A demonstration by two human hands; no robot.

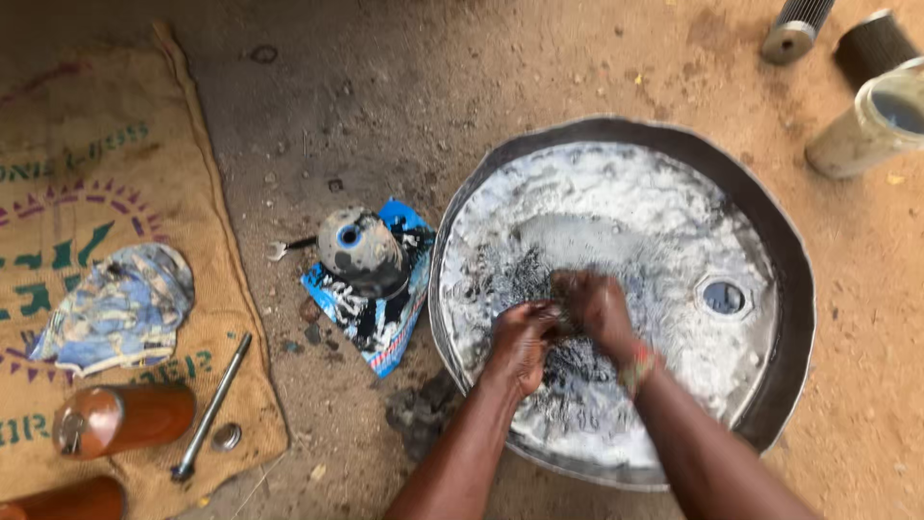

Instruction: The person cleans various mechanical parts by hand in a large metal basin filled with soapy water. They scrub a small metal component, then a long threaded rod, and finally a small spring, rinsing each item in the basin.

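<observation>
A wide round metal basin [791, 252] sits on the dirt ground, its inside covered with white soapy foam and dark grime. Both my hands are in the middle of it, pressed together. My left hand [522, 339] and my right hand [595, 306] are clenched around something small and dark between them; foam and fingers hide what it is. A coloured band circles my right wrist [639, 364]. Left of the basin a grimy round metal part [362, 250] rests on a blue plastic wrapper [377, 310].
A burlap sack [96, 193] lies at the left with a stained cloth [120, 306], two orange-brown bottles [125, 420], a metal rod [210, 408] and a small washer [226, 437]. A small spanner [289, 247] lies on the dirt. Cylindrical filters [871, 46] and a dirty canister [866, 130] stand at top right.
</observation>
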